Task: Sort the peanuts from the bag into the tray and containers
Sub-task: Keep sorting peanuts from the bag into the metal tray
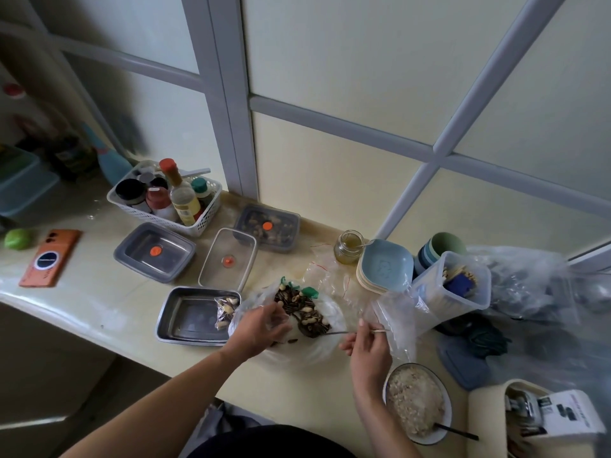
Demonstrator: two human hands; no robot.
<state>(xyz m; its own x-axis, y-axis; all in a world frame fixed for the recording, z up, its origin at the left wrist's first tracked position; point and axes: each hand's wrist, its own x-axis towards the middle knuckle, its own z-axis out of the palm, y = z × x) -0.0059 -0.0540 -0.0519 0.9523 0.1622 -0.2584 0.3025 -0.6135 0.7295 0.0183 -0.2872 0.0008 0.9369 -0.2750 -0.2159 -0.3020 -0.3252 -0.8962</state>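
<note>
1. Pinching the thin handle of the spoon (334, 332) between thumb and fingertips, the right hand (368, 348) keeps it low and nearly level. The spoon's bowl is dug into the near edge of the pile, probably to rake the mix apart rather than lift it.
2. The left hand (261, 325) has its fingers curled on the clear film at the left rim of the bag (330, 345). This seems meant to hold the mouth open and flat. I cannot tell whether it also pinches a nut.
3. The peanuts (309, 320) lie between the two hands, pale among dark seeds (294, 300). They are just beyond the left fingertips and touching the spoon's bowl.
4. Just left of the bag sits the metal tray (185, 332), close enough for a short drop. A small packet (226, 309) of nuts lies across its right rim.
5. Further back stand the grey container (132, 256), the clear container (211, 259) and a filled lidded container (287, 233), all within reach but apart from the bag.
</note>
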